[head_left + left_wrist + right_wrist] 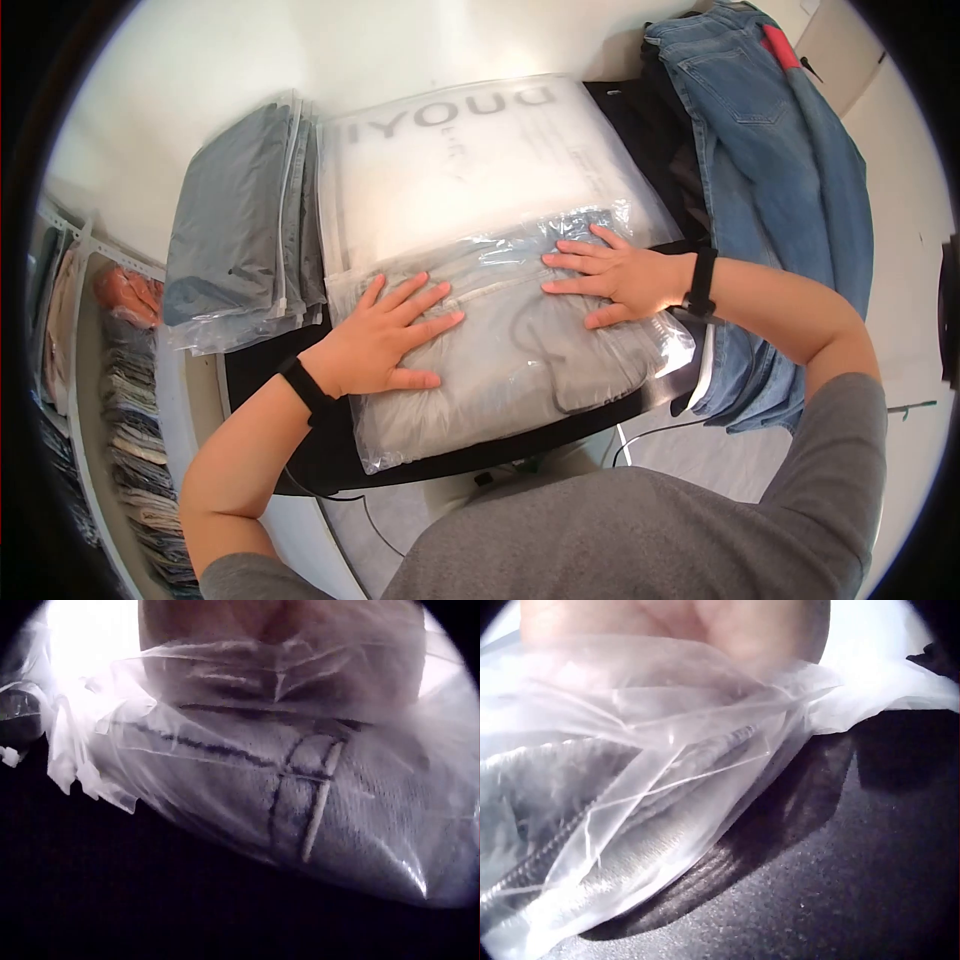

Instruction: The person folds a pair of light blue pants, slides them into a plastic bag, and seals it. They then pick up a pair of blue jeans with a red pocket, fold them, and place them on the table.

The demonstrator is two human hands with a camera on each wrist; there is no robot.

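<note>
Both hands lie flat with spread fingers on a clear plastic bag [500, 365] that has folded jeans inside. My left hand [385, 340] presses the bag's left part, and my right hand [625, 280] rests on its upper right part. Through the film in the left wrist view, a seam and belt loop show on the jeans [360, 802]. The right wrist view has the palm against wrinkled film [622, 712], with folded fabric under it. Beneath the bag's far edge lies a stack of flat printed plastic bags [430, 190].
Bagged dark garments [235, 220] are piled at the left of the black table [460, 462]. Loose blue jeans [790, 190] hang over the right side beside black cloth [650, 150]. A shelf of folded clothes [140, 430] stands at far left. A cable [660, 430] runs below the table's front.
</note>
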